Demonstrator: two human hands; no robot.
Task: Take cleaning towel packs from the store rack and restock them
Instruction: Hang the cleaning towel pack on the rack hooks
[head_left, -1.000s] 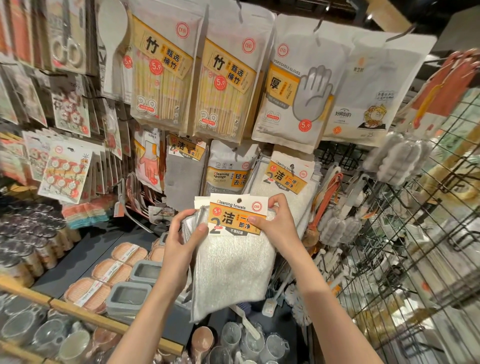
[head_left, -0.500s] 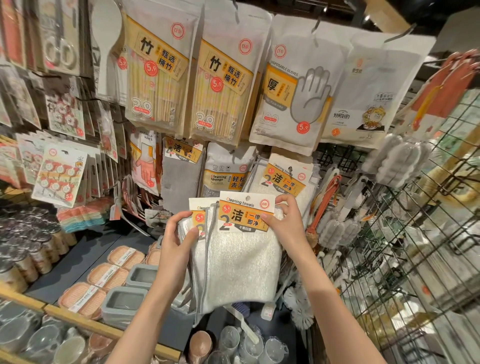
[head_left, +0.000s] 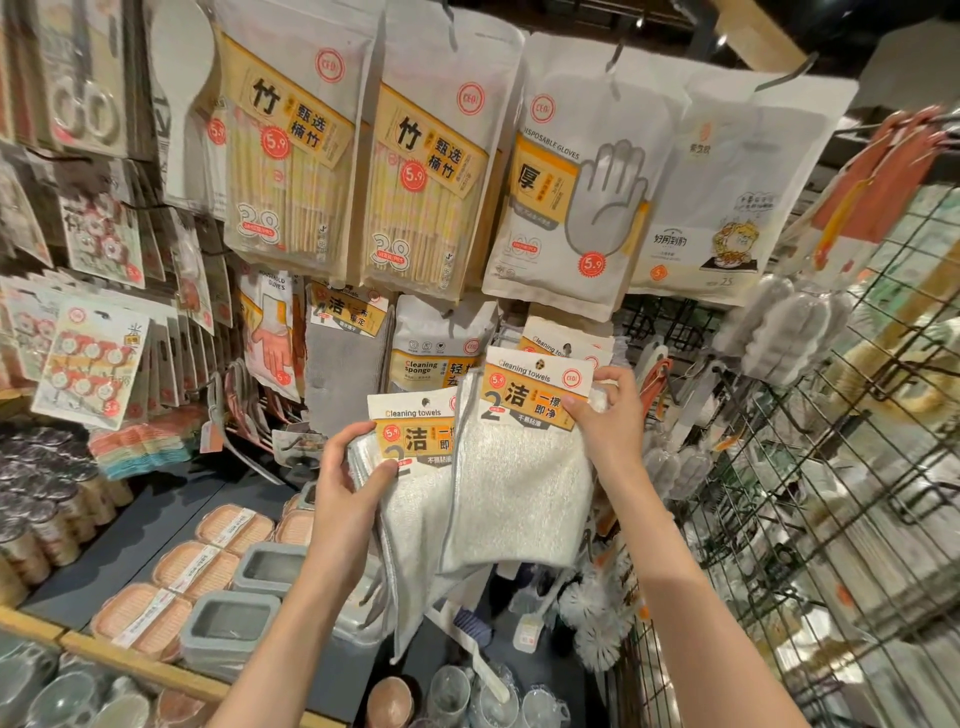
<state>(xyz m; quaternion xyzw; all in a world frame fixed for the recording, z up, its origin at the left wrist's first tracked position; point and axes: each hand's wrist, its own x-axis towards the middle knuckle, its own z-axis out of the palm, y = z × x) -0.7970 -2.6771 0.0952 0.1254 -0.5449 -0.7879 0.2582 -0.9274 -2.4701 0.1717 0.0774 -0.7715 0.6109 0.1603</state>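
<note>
Two white cleaning towel packs with orange-and-white header cards are in front of the rack. My left hand (head_left: 345, 486) grips the lower pack (head_left: 415, 499) at its left edge, thumb on the card. My right hand (head_left: 608, 421) pinches the upper pack (head_left: 519, 483) by the right side of its header card and holds it raised. This pack overlaps the lower one. Behind it, another cleaning towel pack (head_left: 566, 345) hangs on the rack, mostly hidden.
Chopstick packs (head_left: 291, 156), a disposable gloves bag (head_left: 582, 182) and a cleaning sponge pack (head_left: 436, 348) hang above and around. A wire grid rack (head_left: 831, 493) with brushes stands right. Soap boxes (head_left: 208, 571) and cups lie on shelves below left.
The two packs, earlier stacked together, have come apart. My right hand lifted the front pack up and right toward the hanging pack, while my left hand kept the other pack lower.
</note>
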